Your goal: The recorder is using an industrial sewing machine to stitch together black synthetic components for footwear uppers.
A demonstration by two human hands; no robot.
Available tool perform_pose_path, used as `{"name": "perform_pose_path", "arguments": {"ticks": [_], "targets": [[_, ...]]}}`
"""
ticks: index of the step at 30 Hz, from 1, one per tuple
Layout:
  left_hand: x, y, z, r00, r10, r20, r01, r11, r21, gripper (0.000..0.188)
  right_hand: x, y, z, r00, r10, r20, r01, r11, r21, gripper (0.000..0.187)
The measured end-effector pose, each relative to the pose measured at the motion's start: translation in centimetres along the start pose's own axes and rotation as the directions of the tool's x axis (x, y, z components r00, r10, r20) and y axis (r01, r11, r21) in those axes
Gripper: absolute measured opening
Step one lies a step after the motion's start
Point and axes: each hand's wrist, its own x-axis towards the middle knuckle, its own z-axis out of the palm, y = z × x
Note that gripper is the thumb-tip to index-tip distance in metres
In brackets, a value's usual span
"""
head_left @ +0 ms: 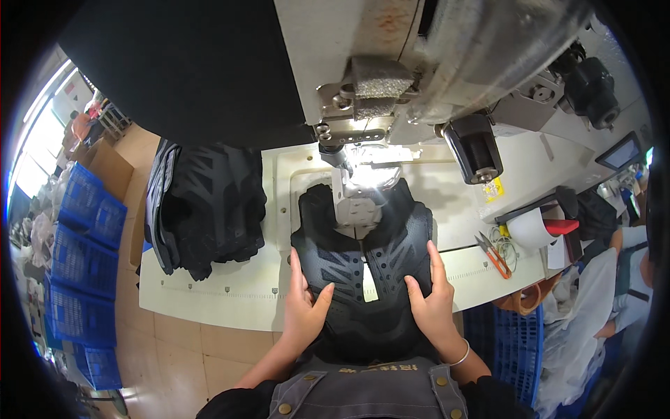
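Observation:
A black shoe upper with eyelet holes and grey patterned panels lies spread on the pale sewing table, its far part around the post under the lit sewing head. My left hand grips its left edge, thumb on top and the other fingers along the side. Mirroring it, my right hand has hold of the right edge. The near end of the upper hangs toward my grey apron. What the fingers do beneath the material is hidden.
Similar black uppers are stacked at the left of the table. Orange-handled scissors lie at the right, near a white rounded object. Blue crates stand at far left. Another person's arm shows at far right.

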Motion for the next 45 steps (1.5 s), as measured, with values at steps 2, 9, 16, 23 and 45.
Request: {"name": "perform_pose_path", "arguments": {"ticks": [2, 9, 16, 23, 45], "targets": [[-0.1, -0.3, 0.1, 1.0, 0.029, -0.005, -0.029, 1.0, 0.001, 0.078, 0.0, -0.1, -0.1, 0.992, 0.114, 0.044, -0.118, 0.989, 0.085, 0.062], [0.0, 2.5, 0.6, 0.874, 0.486, 0.007, -0.379, 0.672, 0.636, 0.027, -0.1, 1.1, -0.2, 0.969, 0.244, 0.026, -0.241, 0.931, 0.273, 0.039], [-0.6, 3.0, 0.5, 0.995, 0.008, -0.097, -0.029, 0.977, -0.21, 0.028, 0.4, -1.6, -1.5, 0.979, 0.204, 0.005, -0.155, 0.729, 0.667, 0.028], [2.6, 7.5, 0.1, 0.999, 0.027, 0.037, 0.003, 0.762, -0.647, 0.027, 3.2, -4.0, -1.8, 0.963, 0.23, 0.137, -0.217, 0.371, 0.903, 0.031], [6.3, 8.8, -0.4, 0.992, 0.121, 0.037, -0.073, 0.789, -0.611, 0.025, 6.0, -5.5, -1.0, 0.974, 0.214, 0.074, -0.145, 0.337, 0.93, 0.031]]}}
